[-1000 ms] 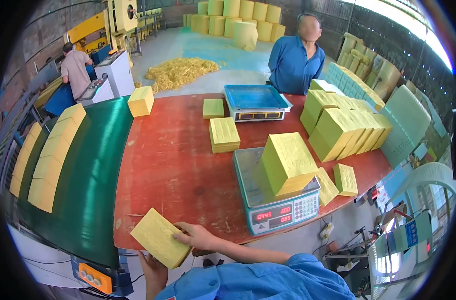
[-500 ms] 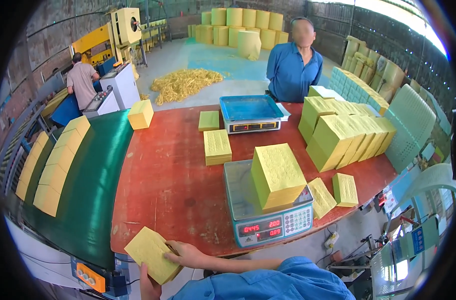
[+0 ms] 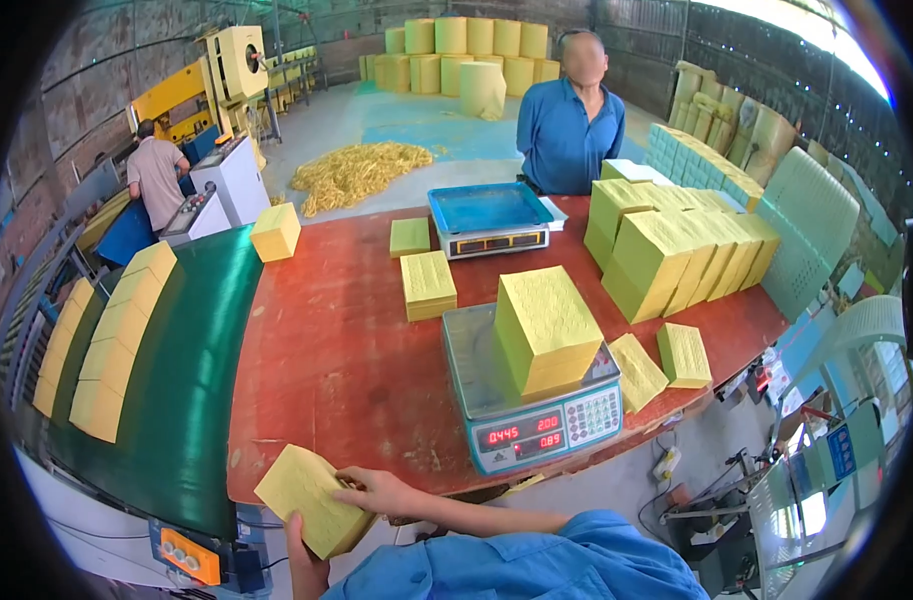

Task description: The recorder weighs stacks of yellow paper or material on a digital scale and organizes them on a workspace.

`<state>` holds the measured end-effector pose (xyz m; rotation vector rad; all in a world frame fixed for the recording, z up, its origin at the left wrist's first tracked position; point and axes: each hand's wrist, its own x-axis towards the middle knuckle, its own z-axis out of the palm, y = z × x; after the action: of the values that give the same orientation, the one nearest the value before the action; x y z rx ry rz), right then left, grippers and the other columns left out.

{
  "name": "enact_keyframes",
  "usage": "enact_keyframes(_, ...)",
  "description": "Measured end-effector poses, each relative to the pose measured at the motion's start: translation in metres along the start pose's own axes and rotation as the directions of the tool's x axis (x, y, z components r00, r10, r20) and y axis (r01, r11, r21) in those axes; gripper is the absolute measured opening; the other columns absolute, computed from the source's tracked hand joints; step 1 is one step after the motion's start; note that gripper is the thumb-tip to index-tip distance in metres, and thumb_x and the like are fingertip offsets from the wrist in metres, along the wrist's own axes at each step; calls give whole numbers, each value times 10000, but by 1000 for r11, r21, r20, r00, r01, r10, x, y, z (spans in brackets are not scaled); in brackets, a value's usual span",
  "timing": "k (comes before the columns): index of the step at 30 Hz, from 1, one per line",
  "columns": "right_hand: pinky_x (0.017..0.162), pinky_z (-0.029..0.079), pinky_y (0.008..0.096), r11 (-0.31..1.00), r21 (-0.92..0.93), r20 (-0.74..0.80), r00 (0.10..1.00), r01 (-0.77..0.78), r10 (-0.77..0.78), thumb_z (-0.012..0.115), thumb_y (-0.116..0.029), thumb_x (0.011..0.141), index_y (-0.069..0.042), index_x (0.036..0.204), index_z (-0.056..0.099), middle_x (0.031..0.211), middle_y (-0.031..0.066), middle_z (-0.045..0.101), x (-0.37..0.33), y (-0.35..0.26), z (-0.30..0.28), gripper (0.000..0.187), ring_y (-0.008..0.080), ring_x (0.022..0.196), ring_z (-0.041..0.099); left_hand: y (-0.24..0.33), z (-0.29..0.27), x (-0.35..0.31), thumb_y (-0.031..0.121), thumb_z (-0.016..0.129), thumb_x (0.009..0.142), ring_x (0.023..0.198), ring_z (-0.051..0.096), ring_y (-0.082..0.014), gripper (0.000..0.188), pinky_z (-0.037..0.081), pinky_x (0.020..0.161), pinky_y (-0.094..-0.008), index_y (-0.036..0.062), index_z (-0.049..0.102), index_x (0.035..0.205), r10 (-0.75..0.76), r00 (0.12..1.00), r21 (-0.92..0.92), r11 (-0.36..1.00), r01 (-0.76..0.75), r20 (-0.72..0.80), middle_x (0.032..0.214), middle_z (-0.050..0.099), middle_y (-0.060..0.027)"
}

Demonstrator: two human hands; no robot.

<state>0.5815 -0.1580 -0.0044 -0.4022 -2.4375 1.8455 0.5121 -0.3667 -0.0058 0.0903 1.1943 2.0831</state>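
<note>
At the lower left, I see the left hand point(image 3: 302, 550) and right hand point(image 3: 374, 490), both grips holding one yellow paper stack point(image 3: 306, 497). It looks bendy, not very heavy; sheets might slide, so I'd squeeze opposite sides.

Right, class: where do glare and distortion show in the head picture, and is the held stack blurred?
Head view throughout: glare streaks the green belt; the bright strip at upper right is washed out and curves; the held stack shows no obvious blur.
</note>
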Motion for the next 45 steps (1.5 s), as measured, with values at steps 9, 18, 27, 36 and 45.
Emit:
enact_keyframes(9, 856, 525, 403, 996, 16, -358, 930, 92, -80, 585, -352, 952, 9, 1221, 588, 1135, 237, 647, -43, -11, -61, 450, 333, 993, 670, 30, -60, 31, 394, 378, 1023, 1239, 529, -248, 525, 448, 1022, -418, 45, 404, 1415, 312, 927, 501, 780, -375, 207, 1369, 526, -118)
enact_keyframes(18, 1004, 410, 310, 927, 255, -667, 744, 274, -37, 556, -318, 980, 54, 1335, 503, 1240, 148, 601, -116, -82, -227, 516, 202, 1165, 543, 53, 276, 90, 342, 516, 972, 1243, 536, -241, 532, 443, 1029, -386, 55, 433, 1412, -40, 853, 110, 994, -21, 520, 1378, 522, -158)
enact_keyframes(27, 642, 531, 280, 857, 454, -637, 761, 245, 120, 526, -175, 948, 25, 1208, 616, 985, 67, 666, -146, -53, -385, 340, 123, 775, 621, 16, 458, 143, 581, 643, 828, 1221, 511, -228, 700, 428, 979, -507, 147, 500, 1357, -399, 721, 542, 840, 39, 567, 1312, 554, -69)
enact_keyframes(36, 640, 538, 303, 872, 450, -555, 825, 194, 103, 518, -173, 953, 47, 1175, 628, 969, 104, 671, -128, -25, -410, 331, 169, 781, 634, -1, 464, 149, 633, 601, 823, 1212, 508, -251, 760, 463, 894, -518, 164, 459, 1404, -339, 808, 619, 785, -41, 483, 1326, 539, -79)
enact_keyframes(45, 663, 486, 242, 946, 314, -522, 847, 85, 97, 506, -198, 977, 24, 1175, 635, 963, 46, 657, -135, -27, -406, 325, 86, 798, 592, -2, 454, 148, 645, 575, 836, 1220, 504, -247, 787, 464, 896, -472, 149, 429, 1429, -302, 813, 653, 748, -122, 498, 1349, 529, -82)
